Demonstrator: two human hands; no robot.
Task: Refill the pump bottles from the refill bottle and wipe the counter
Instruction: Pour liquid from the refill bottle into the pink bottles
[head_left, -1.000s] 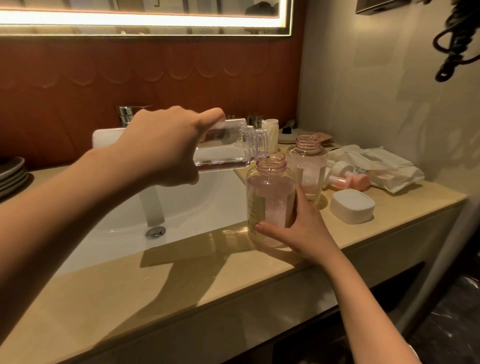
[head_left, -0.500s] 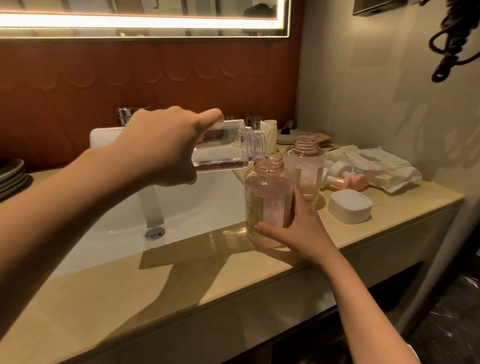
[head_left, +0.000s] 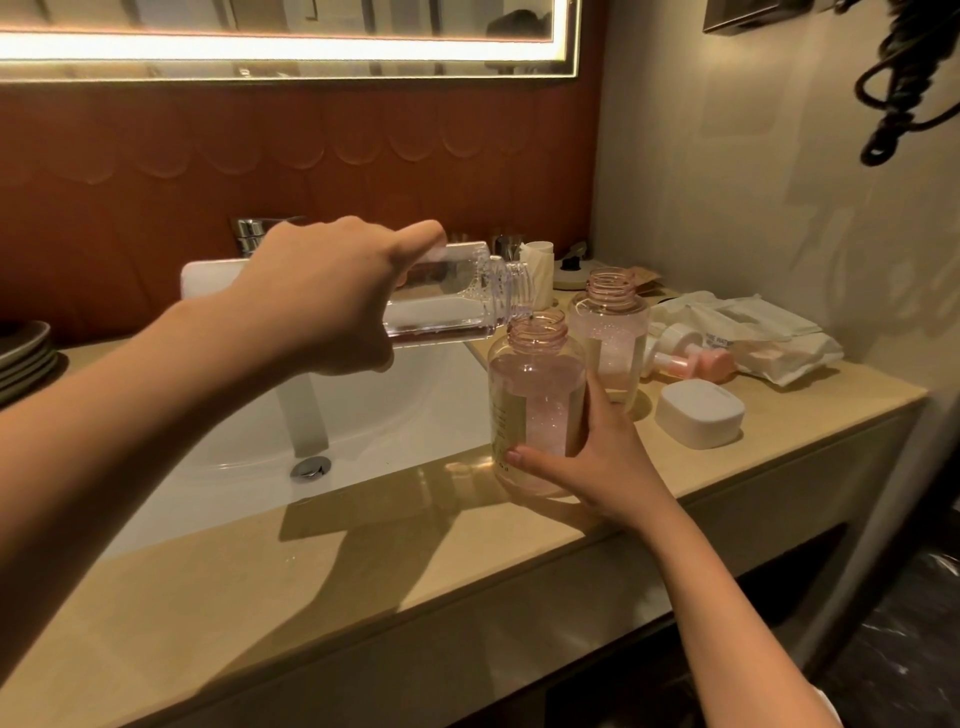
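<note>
While the left hand (head_left: 332, 301) grips the tipped refill bottle (head_left: 447, 301), its mouth over the near pump bottle (head_left: 535, 400), right hand (head_left: 597, 462) cupped around that bottle's base, beside the sink (head_left: 363, 415).

Your left hand (head_left: 332, 296): raised, knuckles up, thumb extended forward, fingers curled shut around a held item, forearm reaching in from lower left. Your right hand (head_left: 597, 457): lower, thumb and fingers wrapped in a steadying grip, forearm entering from lower right.
</note>
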